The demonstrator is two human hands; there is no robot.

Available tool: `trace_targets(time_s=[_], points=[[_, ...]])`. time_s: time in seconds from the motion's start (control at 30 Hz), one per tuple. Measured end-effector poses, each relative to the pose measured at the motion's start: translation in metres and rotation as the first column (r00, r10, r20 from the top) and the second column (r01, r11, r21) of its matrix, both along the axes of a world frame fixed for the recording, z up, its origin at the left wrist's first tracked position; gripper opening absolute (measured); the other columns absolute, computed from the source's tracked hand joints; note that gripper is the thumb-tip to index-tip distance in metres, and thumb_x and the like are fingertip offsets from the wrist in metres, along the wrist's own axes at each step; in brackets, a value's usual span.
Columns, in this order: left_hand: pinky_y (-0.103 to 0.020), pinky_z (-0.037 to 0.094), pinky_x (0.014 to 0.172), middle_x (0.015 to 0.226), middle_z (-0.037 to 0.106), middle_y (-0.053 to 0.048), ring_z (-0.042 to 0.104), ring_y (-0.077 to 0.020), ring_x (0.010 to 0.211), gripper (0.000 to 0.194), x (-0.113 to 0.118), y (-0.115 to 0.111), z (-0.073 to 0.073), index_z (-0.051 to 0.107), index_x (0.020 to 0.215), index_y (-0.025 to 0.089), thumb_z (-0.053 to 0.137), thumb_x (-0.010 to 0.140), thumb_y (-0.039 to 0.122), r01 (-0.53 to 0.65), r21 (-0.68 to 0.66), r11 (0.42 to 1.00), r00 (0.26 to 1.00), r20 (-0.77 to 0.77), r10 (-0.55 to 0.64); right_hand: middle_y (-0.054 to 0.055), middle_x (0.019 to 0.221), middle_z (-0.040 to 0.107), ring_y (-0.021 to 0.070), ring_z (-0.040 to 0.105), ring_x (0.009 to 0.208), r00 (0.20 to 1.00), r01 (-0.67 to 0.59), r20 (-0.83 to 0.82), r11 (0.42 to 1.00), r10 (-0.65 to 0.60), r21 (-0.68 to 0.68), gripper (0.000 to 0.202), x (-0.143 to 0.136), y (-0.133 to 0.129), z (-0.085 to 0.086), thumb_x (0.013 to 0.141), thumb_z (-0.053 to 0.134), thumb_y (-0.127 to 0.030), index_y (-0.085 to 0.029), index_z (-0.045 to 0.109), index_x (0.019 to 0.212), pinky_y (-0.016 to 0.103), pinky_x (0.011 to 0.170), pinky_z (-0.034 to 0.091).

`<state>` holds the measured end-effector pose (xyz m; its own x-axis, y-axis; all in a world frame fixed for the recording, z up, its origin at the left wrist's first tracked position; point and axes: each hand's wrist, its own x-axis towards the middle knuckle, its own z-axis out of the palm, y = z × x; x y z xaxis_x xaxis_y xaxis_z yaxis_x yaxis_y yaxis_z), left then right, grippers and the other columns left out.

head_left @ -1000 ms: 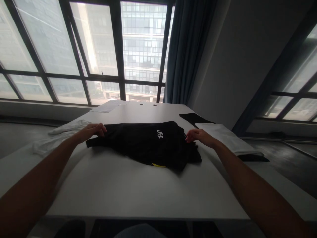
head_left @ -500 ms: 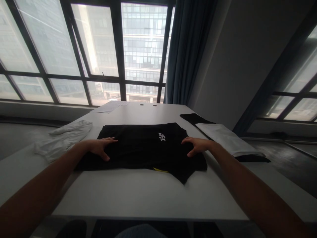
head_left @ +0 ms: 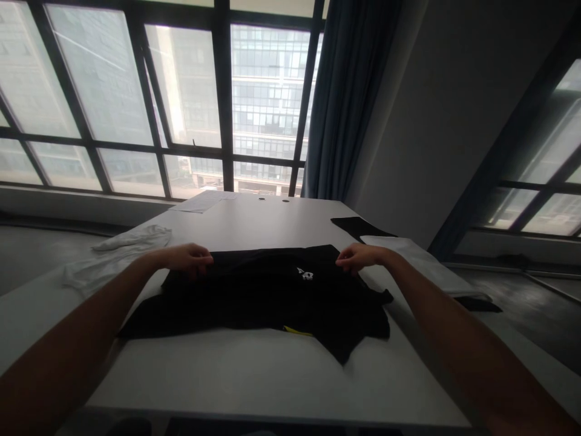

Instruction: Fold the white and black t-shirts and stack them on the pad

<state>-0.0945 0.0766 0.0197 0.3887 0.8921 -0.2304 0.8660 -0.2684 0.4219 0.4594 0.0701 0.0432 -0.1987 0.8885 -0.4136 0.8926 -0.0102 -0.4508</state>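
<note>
A black garment (head_left: 254, 297) with a small white print and a yellow strip at its near edge lies across the white table (head_left: 272, 381). My left hand (head_left: 193, 259) pinches the cloth near its far left corner, and the fabric there is slightly raised. At the far right part of the same garment, my right hand (head_left: 354, 257) has its fingertips closed on the cloth. A fold runs between the two hands, and the printed lettering is partly creased.
White crumpled cloth (head_left: 131, 248) lies on the left. On the right sit a folded white cloth (head_left: 417, 260) and black cloth (head_left: 358, 227). White paper (head_left: 202, 202) rests at the far left, near the windows and a blue curtain (head_left: 347, 97).
Both hands have gone from spread fingers to pinching the black garment. Its upper layer is lifted and wrinkled, and its near left end now reaches further left. The view has tilted slightly up.
</note>
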Motion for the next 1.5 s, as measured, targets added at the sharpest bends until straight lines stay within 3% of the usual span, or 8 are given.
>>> trace_targets(time_s=[0.13,0.4,0.6,0.77,0.9,1.1,1.3,1.5], points=[[-0.043,0.049,0.104,0.130,0.070,-0.015,0.065,-0.0329,0.119,0.068,-0.006,0.026,-0.019,0.066,0.131,0.019,0.044,0.087,0.065,-0.111,0.438,0.892,0.986,-0.061,0.153,0.018,0.123,0.073,0.0320,0.070,0.113,0.982,0.021,0.162,0.902,-0.100,0.431,0.048,0.000,0.053,-0.019,0.082,0.076,-0.043,-0.013,0.075,0.120,0.038,0.100,0.051],[-0.038,0.049,0.102,0.119,0.073,-0.012,0.067,-0.0317,0.113,0.046,-0.009,0.032,-0.033,0.074,0.113,0.021,0.061,0.075,0.044,-0.005,0.370,0.929,0.990,-0.126,0.056,0.011,0.110,0.076,0.0272,0.071,0.103,0.975,-0.039,0.216,0.931,-0.043,0.362,0.048,-0.015,0.083,-0.039,0.067,0.078,-0.019,-0.016,0.076,0.115,0.032,0.087,0.053],[-0.041,0.048,0.099,0.107,0.070,-0.010,0.062,-0.0316,0.111,0.032,-0.006,0.011,0.005,0.073,0.099,0.020,0.053,0.077,0.030,-0.135,0.714,0.687,0.973,-0.034,0.227,0.012,0.111,0.072,0.0322,0.063,0.109,0.958,-0.075,0.237,0.657,-0.162,0.750,0.033,-0.015,0.040,-0.024,0.072,0.065,-0.019,-0.019,0.075,0.103,0.041,0.095,0.049],[-0.032,0.051,0.088,0.097,0.074,-0.002,0.067,-0.0263,0.096,0.041,-0.018,0.001,0.025,0.077,0.088,0.024,0.071,0.066,0.058,0.015,0.210,0.978,0.995,-0.096,0.006,0.006,0.087,0.075,0.0270,0.067,0.090,0.976,-0.204,0.105,0.966,0.189,0.162,0.038,0.006,0.010,-0.019,0.069,0.077,-0.057,-0.021,0.077,0.082,0.035,0.081,0.052],[-0.033,0.052,0.090,0.114,0.075,-0.007,0.068,-0.0298,0.104,0.063,-0.008,-0.001,0.014,0.078,0.102,0.024,0.064,0.066,0.074,-0.051,0.173,0.984,0.992,-0.101,0.070,0.009,0.086,0.076,0.0266,0.069,0.086,0.995,-0.060,0.092,0.947,0.032,0.316,0.063,0.001,0.018,-0.019,0.079,0.059,-0.078,-0.019,0.078,0.085,0.035,0.079,0.051],[-0.036,0.052,0.094,0.120,0.074,-0.013,0.068,-0.0323,0.106,0.073,-0.002,-0.003,0.003,0.078,0.110,0.022,0.067,0.061,0.076,-0.031,0.123,0.992,0.984,-0.169,0.052,0.014,0.115,0.075,0.0277,0.071,0.103,0.985,-0.065,0.173,0.919,-0.004,0.389,0.052,-0.031,0.046,-0.035,0.079,0.074,-0.047,-0.016,0.073,0.121,0.034,0.092,0.052],[-0.036,0.051,0.097,0.123,0.072,-0.009,0.067,-0.0311,0.107,0.062,-0.013,-0.010,0.005,0.080,0.105,0.027,0.071,0.061,0.070,0.030,0.125,0.992,0.989,-0.147,-0.011,0.008,0.095,0.075,0.0261,0.069,0.090,0.989,-0.093,0.147,0.903,0.034,0.419,0.025,-0.024,0.057,-0.041,0.071,0.078,-0.037,-0.020,0.072,0.087,0.035,0.083,0.053],[-0.035,0.051,0.095,0.113,0.071,-0.006,0.065,-0.0300,0.103,0.036,-0.009,-0.008,0.002,0.081,0.087,0.026,0.074,0.063,0.052,0.073,0.155,0.985,0.972,-0.232,-0.035,0.006,0.080,0.069,0.0216,0.061,0.078,0.992,-0.017,-0.112,0.923,0.065,0.385,0.043,-0.001,0.054,-0.025,0.064,0.080,-0.055,-0.021,0.053,0.067,0.034,0.073,0.051]])
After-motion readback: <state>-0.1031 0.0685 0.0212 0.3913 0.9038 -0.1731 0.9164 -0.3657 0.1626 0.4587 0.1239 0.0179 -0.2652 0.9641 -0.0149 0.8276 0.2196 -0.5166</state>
